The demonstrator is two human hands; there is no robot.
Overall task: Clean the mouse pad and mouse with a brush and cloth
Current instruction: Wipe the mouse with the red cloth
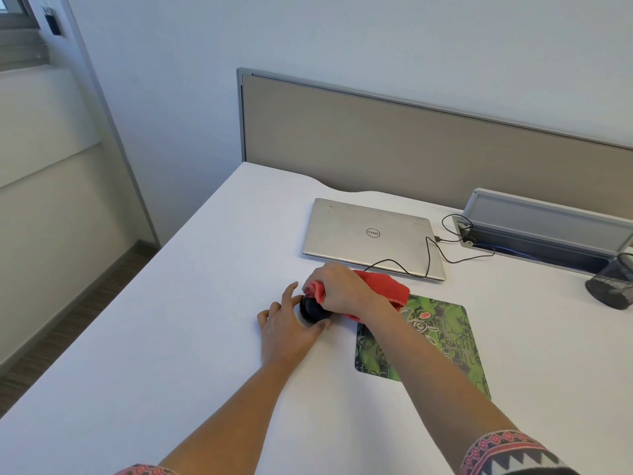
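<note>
**Mouse**: black, smooth, low rounded dome. It sits on the white matte counter, just left of the mouse pad and not on it. Your left hand holds it, thumb on the near side, forefinger on the far side, other fingers spread.

**Cloth**: red, nubby towelling with a rough edge, bunched. Your right hand grips it in curled fingers and presses the gathered end onto the top of the mouse, hiding most of the mouse's far side. The loose end trails right, over the far-left corner of the pad.

**Mouse pad**: thin, flat, a rectangle with rounded corners, green print with dark scrollwork. Your right forearm crosses its left part and covers it.

**Surroundings:**
- Laptop: closed, silver metal lid, lying beyond your hands.
- Cable: thin, black, looped over the laptop's right end and running to the trough.
- Cable trough: grey, lid raised, at the back of the counter.
- Mesh cup: black wire, at the right edge, partly cut off.
- Partition: beige panel in a grey frame, along the back of the counter.
- Sleeve: patterned cuff on your right arm, bottom edge.
</note>
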